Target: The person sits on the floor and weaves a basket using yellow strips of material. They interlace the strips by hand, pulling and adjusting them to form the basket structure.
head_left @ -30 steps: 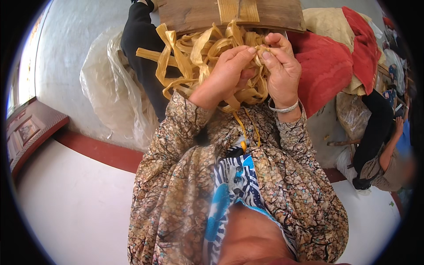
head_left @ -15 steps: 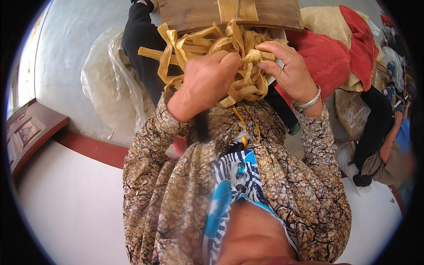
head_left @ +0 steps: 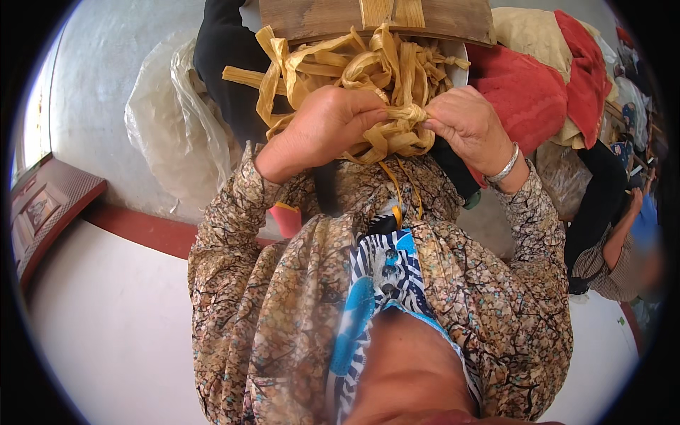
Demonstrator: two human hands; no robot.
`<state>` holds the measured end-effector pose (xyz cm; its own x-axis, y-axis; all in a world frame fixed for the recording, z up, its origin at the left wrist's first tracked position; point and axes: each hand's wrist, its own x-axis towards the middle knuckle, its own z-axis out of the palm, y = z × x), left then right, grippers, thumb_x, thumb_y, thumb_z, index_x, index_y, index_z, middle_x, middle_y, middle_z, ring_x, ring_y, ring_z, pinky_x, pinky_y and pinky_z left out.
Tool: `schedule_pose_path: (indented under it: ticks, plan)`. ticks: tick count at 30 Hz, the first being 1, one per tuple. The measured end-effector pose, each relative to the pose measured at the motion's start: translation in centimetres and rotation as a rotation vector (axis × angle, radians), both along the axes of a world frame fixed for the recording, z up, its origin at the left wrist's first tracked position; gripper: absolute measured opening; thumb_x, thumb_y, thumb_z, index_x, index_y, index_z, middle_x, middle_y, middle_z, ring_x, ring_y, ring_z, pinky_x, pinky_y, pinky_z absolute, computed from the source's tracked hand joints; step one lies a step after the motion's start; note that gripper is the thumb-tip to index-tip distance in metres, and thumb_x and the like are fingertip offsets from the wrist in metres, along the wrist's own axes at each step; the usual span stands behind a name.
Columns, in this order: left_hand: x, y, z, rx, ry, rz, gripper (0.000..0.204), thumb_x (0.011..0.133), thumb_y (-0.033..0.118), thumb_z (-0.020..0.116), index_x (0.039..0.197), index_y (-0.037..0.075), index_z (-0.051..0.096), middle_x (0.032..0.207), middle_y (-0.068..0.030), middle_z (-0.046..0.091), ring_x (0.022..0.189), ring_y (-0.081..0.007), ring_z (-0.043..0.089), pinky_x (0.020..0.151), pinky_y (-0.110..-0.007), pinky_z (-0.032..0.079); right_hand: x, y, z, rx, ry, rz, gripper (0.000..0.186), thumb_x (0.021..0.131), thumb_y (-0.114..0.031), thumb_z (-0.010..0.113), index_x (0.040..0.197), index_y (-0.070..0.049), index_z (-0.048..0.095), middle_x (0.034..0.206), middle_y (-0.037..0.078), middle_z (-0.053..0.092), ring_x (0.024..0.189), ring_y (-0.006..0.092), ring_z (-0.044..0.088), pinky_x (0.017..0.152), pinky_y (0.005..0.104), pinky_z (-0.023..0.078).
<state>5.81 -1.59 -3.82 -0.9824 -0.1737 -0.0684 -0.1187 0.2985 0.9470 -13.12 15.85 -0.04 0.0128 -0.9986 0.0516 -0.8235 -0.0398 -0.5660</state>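
Observation:
Between my hands a flat, yellowish strip with a knot (head_left: 412,113) in it is stretched sideways. My left hand (head_left: 322,127) is closed on the strip's left end, thumb pressed to fingers. Just right of the knot, my right hand (head_left: 469,129) pinches the other end between thumb and fingertips; a silver bracelet circles that wrist. Behind and below the hands lies a tangled heap of similar yellowish strips (head_left: 382,60), curled and looped. The heap sits in a white container (head_left: 459,53), mostly hidden, of which the right rim shows.
A wooden board (head_left: 312,18) stands at the far edge of the heap. Left is a translucent plastic bag (head_left: 170,127); right, a red cloth (head_left: 520,85). A pink object (head_left: 286,221) shows under my left forearm. Another person's arm (head_left: 623,227) is at far right.
My hands have drawn slightly apart and a little toward me. The right hand's fingers have shifted from around the knot to the strip's end, and the knot looks tighter.

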Motion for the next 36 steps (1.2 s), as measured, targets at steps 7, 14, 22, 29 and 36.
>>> schedule_pose_path:
  ticks: [7,14,22,29,36]
  plan:
    - [-2.3,-0.5,0.8,0.066,0.009,0.010,0.017,0.094,0.013,0.060,0.100,-0.002,0.064,0.074,-0.0092,0.061,0.069,-0.0117,0.054,0.065,-0.029,0.047,-0.3,-3.0,1.3,0.291,-0.478,-0.182,0.027,0.091,-0.026,0.064,0.104,-0.002,0.064,0.079,0.009,0.062,0.072,0.0219,0.059,0.065,0.0306,0.047]
    - [-3.6,-3.7,2.4,0.210,-0.032,0.165,0.027,0.097,0.016,0.056,0.111,-0.006,0.063,0.091,-0.0041,0.066,0.082,-0.0087,0.057,0.073,-0.025,0.048,-1.8,-4.2,0.8,0.120,-0.668,-0.458,0.017,0.097,-0.012,0.056,0.107,-0.001,0.064,0.074,-0.005,0.054,0.066,0.0029,0.047,0.060,0.0187,0.041]
    - [-8.8,-6.6,-1.1,0.315,0.073,0.312,0.017,0.096,0.014,0.056,0.102,0.000,0.062,0.075,0.0036,0.053,0.065,-0.0038,0.045,0.055,-0.020,0.038,-4.7,-8.0,-3.2,-0.098,-0.665,-0.605,0.010,0.093,-0.007,0.058,0.100,0.000,0.061,0.079,-0.003,0.059,0.071,0.0039,0.050,0.063,0.0205,0.044]
    - [-10.8,-7.7,-4.4,0.150,0.095,0.373,0.015,0.093,0.015,0.058,0.095,0.000,0.060,0.076,-0.0005,0.058,0.067,-0.0095,0.052,0.060,-0.026,0.044,-6.3,-9.2,-6.3,-0.137,-0.621,-0.635,0.012,0.090,-0.009,0.062,0.098,0.000,0.065,0.079,0.000,0.063,0.071,0.0073,0.054,0.065,0.0238,0.046]
    - [-10.4,-8.4,-5.3,-0.362,0.106,0.586,0.012,0.088,0.011,0.061,0.091,0.000,0.059,0.080,-0.0151,0.066,0.073,-0.0243,0.063,0.067,-0.037,0.049,-7.3,-6.9,-6.9,-0.190,-0.126,-0.660,0.011,0.085,-0.008,0.063,0.093,-0.004,0.068,0.095,0.009,0.066,0.085,0.0268,0.062,0.075,0.0315,0.049]
